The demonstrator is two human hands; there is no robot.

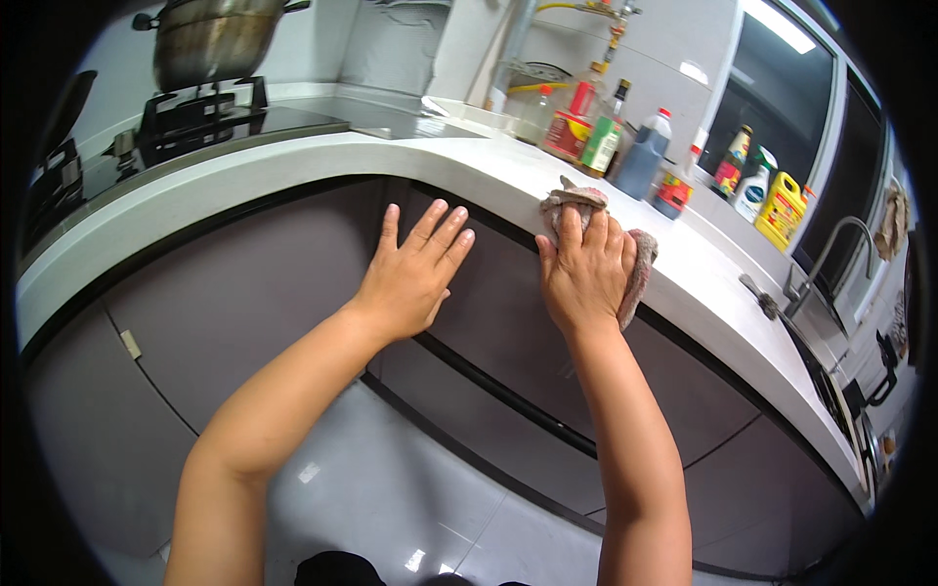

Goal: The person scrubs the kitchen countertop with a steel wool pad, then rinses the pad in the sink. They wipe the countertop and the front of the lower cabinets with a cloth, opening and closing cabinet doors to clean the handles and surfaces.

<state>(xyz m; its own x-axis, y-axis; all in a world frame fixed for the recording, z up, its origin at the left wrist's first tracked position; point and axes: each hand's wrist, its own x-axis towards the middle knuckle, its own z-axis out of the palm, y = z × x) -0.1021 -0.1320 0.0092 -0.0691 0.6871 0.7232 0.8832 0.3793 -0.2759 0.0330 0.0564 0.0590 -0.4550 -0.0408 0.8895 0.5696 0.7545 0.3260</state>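
Under my right hand [589, 269] is a crumpled greyish-pink cleaning cloth [640, 264], pressed at the front edge of the white countertop [479, 161]. The cloth sticks out past my fingertips and along the outer side of the hand. My left hand [415, 269] is held out in front of the grey cabinet fronts [264, 259], fingers spread and nothing in it. Whether its fingers touch the cabinet I cannot tell.
Several sauce and oil bottles [640, 156] stand along the back of the counter. Cleaning bottles [780, 210] are on the windowsill, near the sink faucet [831, 254]. At the left a steel pot [215, 44] sits on the gas stove [200, 122]. Grey tiled floor [391, 488] lies below.
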